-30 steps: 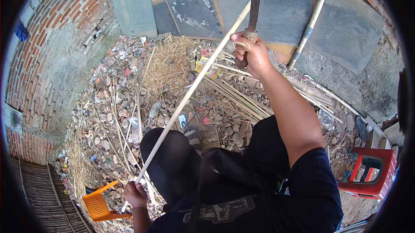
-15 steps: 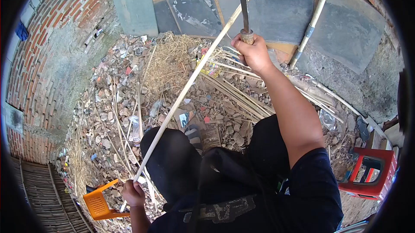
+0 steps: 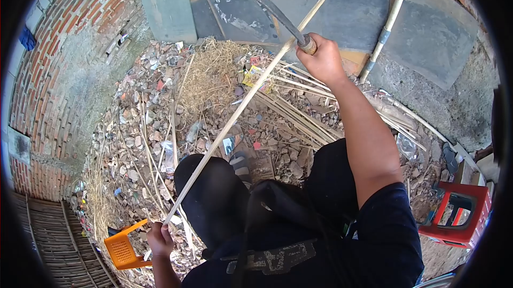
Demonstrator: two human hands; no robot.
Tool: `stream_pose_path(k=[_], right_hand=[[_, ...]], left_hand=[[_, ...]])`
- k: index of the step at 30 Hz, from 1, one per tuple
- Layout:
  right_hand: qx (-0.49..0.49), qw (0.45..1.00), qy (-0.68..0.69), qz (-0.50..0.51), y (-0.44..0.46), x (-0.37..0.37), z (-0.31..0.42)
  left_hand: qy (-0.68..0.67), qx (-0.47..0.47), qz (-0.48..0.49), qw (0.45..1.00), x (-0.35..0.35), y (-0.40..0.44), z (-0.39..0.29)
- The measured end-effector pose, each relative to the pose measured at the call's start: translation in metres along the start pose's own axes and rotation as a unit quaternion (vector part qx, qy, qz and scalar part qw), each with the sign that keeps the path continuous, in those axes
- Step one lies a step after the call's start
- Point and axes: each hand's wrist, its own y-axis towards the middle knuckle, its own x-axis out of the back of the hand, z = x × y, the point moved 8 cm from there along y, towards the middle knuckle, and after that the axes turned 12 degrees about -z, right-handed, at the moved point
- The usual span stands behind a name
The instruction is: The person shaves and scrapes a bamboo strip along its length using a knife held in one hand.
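Note:
My left hand (image 3: pixel 159 240) is closed on the near end of a long pale bamboo strip (image 3: pixel 235 114). The strip slants up and away over my left knee, its far end in front of the grey boards. My right hand (image 3: pixel 323 59) is wrapped around the wooden handle of a machete (image 3: pixel 267 4), whose long dark blade points up and left. Near its handle the blade crosses the strip in view; whether they touch I cannot tell. Motion blurs the blade's far part.
Cut bamboo strips (image 3: pixel 299 119) lie on rubble beyond my knees, near a heap of dry shavings (image 3: pixel 211 74). An orange plastic chair (image 3: pixel 123 250) is at lower left, a red crate (image 3: pixel 459 216) at right. A pipe (image 3: pixel 393 15) stands by the grey boards (image 3: pixel 342 15).
The machete has swung from nearly upright to slanting left, across the strip. My right hand has shifted slightly right. The strip's far end has dropped a little in view; my left hand stays nearly still.

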Motion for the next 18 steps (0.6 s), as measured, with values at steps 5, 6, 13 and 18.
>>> stream_pose_path(k=[5,6,13,18], right_hand=[[0.004,1.0,-0.029,0.01,0.0,-0.001,-0.003],[0.003,0.999,-0.037,0.017,-0.002,-0.001,0.0],[0.063,0.986,-0.098,0.119,-0.014,-0.016,0.007],[0.023,0.989,-0.095,0.114,-0.013,-0.027,-0.019]], left_hand=[[-0.001,0.0,0.013,1.0,0.002,0.003,-0.005],[-0.001,0.006,-0.001,1.0,0.003,0.002,-0.004],[-0.03,0.074,-0.062,0.995,-0.003,-0.004,0.008],[-0.043,0.095,-0.067,0.992,-0.004,-0.004,0.006]])
